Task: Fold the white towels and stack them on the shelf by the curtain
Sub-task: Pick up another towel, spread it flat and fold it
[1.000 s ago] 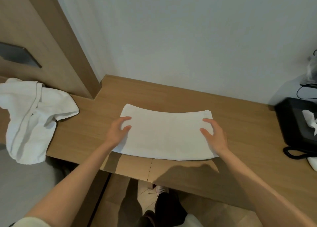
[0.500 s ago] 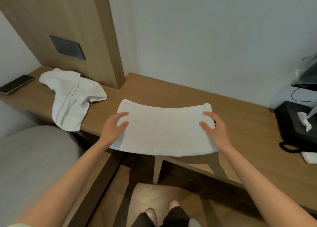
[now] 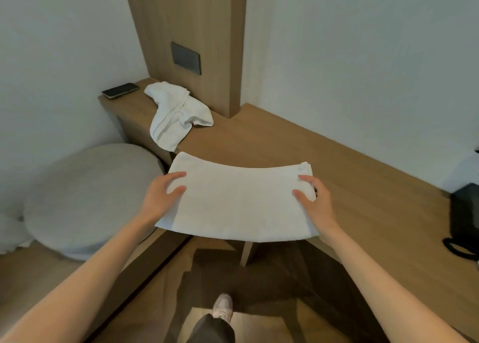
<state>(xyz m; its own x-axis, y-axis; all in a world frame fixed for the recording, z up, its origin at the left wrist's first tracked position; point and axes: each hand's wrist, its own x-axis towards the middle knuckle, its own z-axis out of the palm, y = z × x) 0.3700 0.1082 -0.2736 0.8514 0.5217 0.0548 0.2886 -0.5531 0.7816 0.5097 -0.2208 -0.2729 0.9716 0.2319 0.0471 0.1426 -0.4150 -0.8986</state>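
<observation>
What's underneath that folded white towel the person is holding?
The wooden desk shows around the folded towel, and dark floor below its near edge. The left hand and right hand grip its ends; whatever lies directly beneath, including any fingers, is covered.

Just my arms, one trouser leg and a shoe

Head cam looking down, so you mostly get my two forearms, left and right, both bare right to the frame edge. My left hand and right hand are bare as well. At the bottom there's one leg of my dark trousers, charcoal-to-black and a bit loose at the hem. A whitish sneaker with a rounded toe pokes out from under it.
</observation>
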